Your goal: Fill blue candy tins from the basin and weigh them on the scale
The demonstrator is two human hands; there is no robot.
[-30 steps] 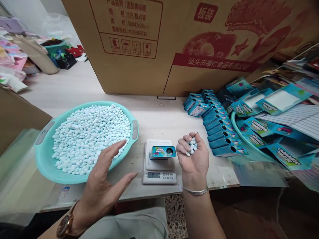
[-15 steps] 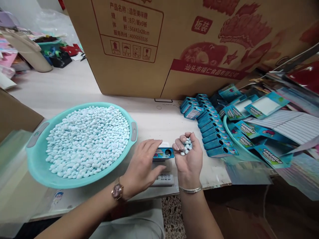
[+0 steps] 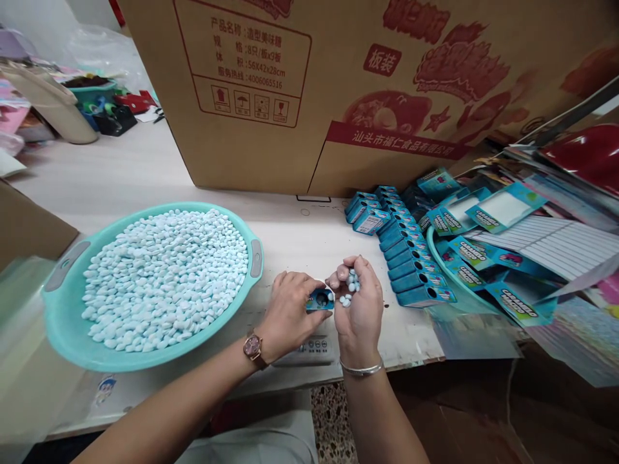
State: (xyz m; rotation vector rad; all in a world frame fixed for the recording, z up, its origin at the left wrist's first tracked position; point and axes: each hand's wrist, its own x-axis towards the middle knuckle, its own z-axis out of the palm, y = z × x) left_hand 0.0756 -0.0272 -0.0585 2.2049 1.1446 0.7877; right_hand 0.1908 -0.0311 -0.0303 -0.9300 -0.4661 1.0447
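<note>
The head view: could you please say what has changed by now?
The left hand moved rightward, away from the basin, and took hold of the blue Caramelo box. The right hand, still holding pale candies, is now nearer the box. The basin and carton stayed.

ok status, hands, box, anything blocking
Left hand gripping small blue box, partly covering it. Right hand cupping pale candies beside it. No obstruction visible between.

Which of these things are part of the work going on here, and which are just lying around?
In use, it seems:
small box, in the left hand
candies, in the cupped right hand
basin, heaped with more candies
scale, partly hidden
box rows, at the right

Probably just lying about:
big carton, behind
beige container, far left
clear plastic, back left
</note>
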